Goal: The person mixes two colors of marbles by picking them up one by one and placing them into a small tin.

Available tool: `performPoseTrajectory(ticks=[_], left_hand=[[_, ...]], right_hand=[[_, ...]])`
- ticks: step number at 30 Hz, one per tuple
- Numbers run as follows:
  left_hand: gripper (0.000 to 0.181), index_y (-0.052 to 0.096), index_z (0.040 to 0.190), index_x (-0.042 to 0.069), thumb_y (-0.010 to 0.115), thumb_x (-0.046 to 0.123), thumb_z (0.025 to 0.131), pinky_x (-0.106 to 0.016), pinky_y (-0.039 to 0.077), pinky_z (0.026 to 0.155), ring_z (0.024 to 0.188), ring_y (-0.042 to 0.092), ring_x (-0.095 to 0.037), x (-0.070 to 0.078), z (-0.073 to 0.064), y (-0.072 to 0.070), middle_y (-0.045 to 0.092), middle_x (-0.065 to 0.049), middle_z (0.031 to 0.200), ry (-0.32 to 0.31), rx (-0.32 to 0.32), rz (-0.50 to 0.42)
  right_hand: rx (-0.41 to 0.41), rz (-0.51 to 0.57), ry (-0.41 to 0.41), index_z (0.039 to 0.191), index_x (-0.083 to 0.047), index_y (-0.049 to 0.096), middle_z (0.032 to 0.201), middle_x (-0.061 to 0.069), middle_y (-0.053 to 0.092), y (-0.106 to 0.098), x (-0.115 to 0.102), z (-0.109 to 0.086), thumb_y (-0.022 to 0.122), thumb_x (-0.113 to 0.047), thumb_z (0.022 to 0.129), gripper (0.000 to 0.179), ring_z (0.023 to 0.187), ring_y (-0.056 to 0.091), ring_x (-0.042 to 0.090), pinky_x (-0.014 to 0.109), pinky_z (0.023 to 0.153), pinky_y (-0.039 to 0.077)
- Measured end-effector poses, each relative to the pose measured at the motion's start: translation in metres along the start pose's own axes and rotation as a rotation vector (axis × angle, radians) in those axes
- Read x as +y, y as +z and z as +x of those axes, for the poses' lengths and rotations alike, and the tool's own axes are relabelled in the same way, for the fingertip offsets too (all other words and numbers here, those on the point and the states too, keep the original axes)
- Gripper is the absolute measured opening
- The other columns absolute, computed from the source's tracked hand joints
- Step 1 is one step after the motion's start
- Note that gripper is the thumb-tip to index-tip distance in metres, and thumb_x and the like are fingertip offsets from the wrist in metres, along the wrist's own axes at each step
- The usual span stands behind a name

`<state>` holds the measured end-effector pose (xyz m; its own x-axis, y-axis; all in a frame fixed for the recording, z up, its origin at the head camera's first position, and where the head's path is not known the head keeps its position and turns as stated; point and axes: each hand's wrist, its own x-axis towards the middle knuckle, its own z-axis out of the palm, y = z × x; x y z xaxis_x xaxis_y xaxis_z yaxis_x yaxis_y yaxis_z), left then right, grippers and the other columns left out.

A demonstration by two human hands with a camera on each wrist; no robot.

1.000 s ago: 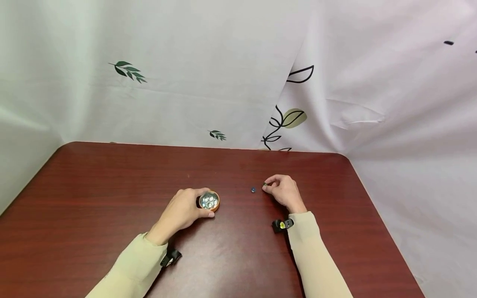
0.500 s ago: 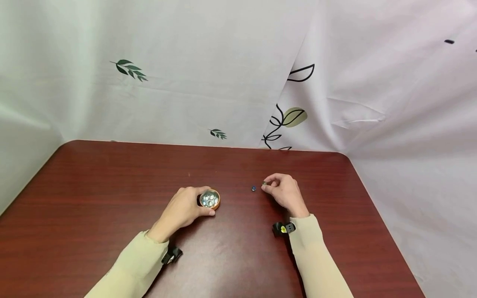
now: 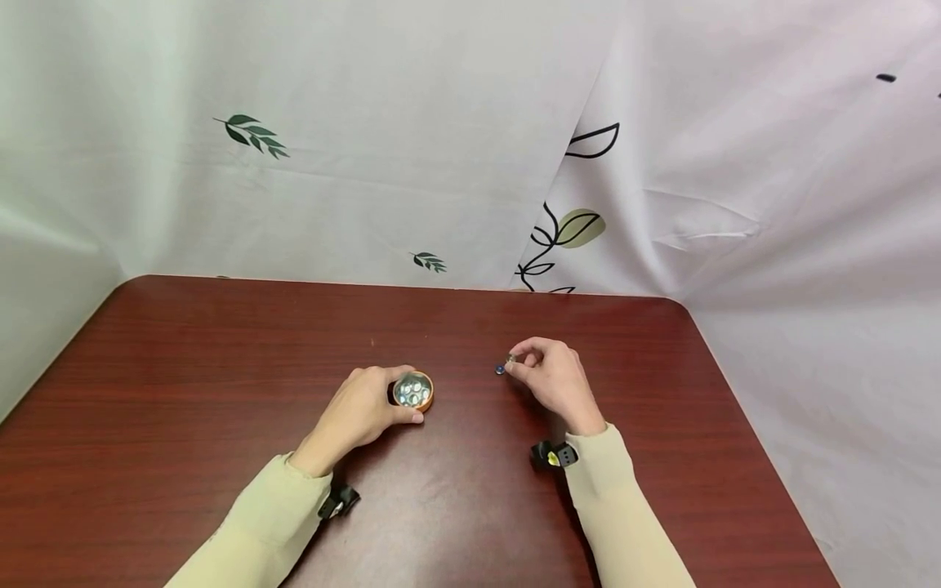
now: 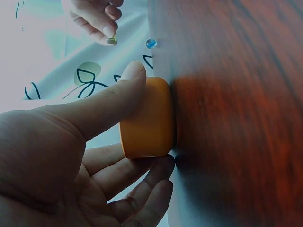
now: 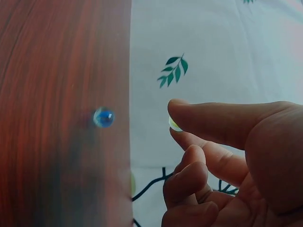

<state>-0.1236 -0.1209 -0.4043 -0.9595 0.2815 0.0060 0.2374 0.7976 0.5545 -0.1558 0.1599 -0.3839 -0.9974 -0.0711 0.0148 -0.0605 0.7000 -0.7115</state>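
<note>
My left hand grips a small round orange cup that stands on the table, thumb on one side and fingers on the other. Several shiny, glassy round shapes show inside its rim in the head view. To the right, my right hand pinches a clear yellow-green marble between thumb and index fingertips, a little above the table. A blue glass marble lies on the tabletop, just left of and below those fingertips in the head view.
The reddish-brown wooden table has rounded far corners. A white curtain with leaf prints hangs behind it and along both sides. Small black cameras are strapped at both wrists, the right one beside the cuff.
My right hand has moved slightly left with the yellow-green marble, close to the blue one. The left hand and orange cup have stayed in place.
</note>
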Motion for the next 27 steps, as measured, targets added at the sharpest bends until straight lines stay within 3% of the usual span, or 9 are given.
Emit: performPoseTrajectory(ticks=[15, 27], left_hand=[[0.054, 0.073, 0.121, 0.018, 0.091, 0.033, 0.072, -0.046, 0.050, 0.082, 0.091, 0.065, -0.030, 0.000, 0.000, -0.001, 0.074, 0.001, 0.096, -0.007, 0.002, 0.006], [0.051, 0.074, 0.118, 0.019, 0.092, 0.033, 0.072, -0.044, 0.049, 0.079, 0.085, 0.064, -0.024, 0.001, 0.000, 0.000, 0.074, 0.003, 0.094, 0.010, 0.003, -0.001]], right_hand=[[-0.018, 0.045, -0.082, 0.092, -0.018, 0.075, 0.072, -0.003, 0.058, 0.012, -0.025, -0.010, 0.080, -0.016, 0.086, 0.008, 0.058, 0.053, 0.013, 0.030, 0.059, 0.044], [-0.062, 0.009, -0.156, 0.092, -0.019, 0.074, 0.072, -0.006, 0.057, 0.034, -0.043, -0.014, 0.081, -0.016, 0.086, 0.010, 0.055, 0.050, 0.009, 0.027, 0.056, 0.043]])
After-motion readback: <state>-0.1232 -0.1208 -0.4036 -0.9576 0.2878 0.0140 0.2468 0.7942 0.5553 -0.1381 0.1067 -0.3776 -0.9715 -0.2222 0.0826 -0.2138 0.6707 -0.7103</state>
